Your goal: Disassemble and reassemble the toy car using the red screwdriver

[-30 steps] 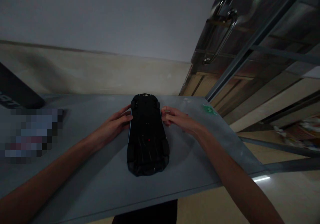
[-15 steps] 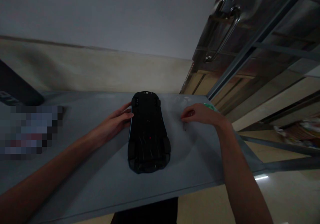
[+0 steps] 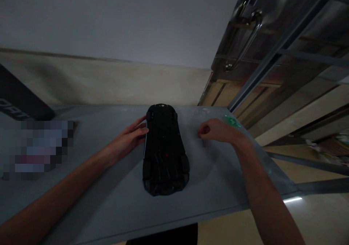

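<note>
One toy car: laid wheels-up on the table — dark underside exposed.
Left hand: rested against the car's left side, fingers extended, nothing enclosed.
Right hand: held apart from the car — fingertips pinched on a small thin item, too blurred to be identified.
Green item: seen near the far right corner.

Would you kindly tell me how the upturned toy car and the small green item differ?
Size: the upturned toy car is far larger than the small green item.
Colour: the upturned toy car shows a mostly black underside; the small green item is green.
Place: the upturned toy car lies nearer the middle of the picture, the small green item toward the table's far right corner.
Both lie on that table.
</note>
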Tool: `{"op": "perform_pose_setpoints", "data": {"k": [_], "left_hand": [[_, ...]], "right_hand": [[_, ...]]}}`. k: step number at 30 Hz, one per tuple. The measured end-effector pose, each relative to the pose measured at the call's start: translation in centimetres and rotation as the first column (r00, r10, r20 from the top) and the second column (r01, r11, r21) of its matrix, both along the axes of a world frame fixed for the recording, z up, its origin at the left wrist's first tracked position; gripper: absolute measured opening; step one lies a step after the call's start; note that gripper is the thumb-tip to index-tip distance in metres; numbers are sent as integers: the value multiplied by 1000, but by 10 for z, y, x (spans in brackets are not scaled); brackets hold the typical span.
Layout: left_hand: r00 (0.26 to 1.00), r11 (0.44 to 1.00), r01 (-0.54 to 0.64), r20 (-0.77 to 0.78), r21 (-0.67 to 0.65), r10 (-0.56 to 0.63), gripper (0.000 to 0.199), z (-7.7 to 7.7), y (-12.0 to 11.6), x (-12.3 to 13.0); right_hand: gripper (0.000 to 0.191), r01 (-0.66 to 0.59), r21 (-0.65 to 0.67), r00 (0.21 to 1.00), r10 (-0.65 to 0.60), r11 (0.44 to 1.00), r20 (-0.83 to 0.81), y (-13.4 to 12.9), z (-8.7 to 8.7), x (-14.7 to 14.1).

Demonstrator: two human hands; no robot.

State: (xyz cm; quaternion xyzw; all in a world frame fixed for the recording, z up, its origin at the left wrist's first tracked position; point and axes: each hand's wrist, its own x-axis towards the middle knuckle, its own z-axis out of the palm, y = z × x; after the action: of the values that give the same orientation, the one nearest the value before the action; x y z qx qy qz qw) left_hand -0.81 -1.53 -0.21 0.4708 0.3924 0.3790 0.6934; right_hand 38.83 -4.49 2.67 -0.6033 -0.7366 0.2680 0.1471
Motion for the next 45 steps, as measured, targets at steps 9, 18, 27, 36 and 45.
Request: {"op": "perform_pose_setpoints", "data": {"k": [9,18,27,36,45], "left_hand": [[1000,1000,15,10,-20,-15,78,6,-4,3],[997,998,57,54,-4,-56,76,-4,3,-1],[987,995,96,129,32,-99,71,-13,8,-2],[986,997,81,143,16,-82,74,-17,9,-1],[985,993,100,133,60,-107,76,-21,11,-2]], "right_hand": [[32,-90,3,953,87,996,-290,-6,14,-30],[38,-152,153,910,199,976,-363,-12,37,-76],[14,-340,169,897,373,925,-237,8,40,-157],[15,-433,248,901,417,867,117,8,58,-175],[14,-448,262,883,377,855,280,8,64,-180]]}}
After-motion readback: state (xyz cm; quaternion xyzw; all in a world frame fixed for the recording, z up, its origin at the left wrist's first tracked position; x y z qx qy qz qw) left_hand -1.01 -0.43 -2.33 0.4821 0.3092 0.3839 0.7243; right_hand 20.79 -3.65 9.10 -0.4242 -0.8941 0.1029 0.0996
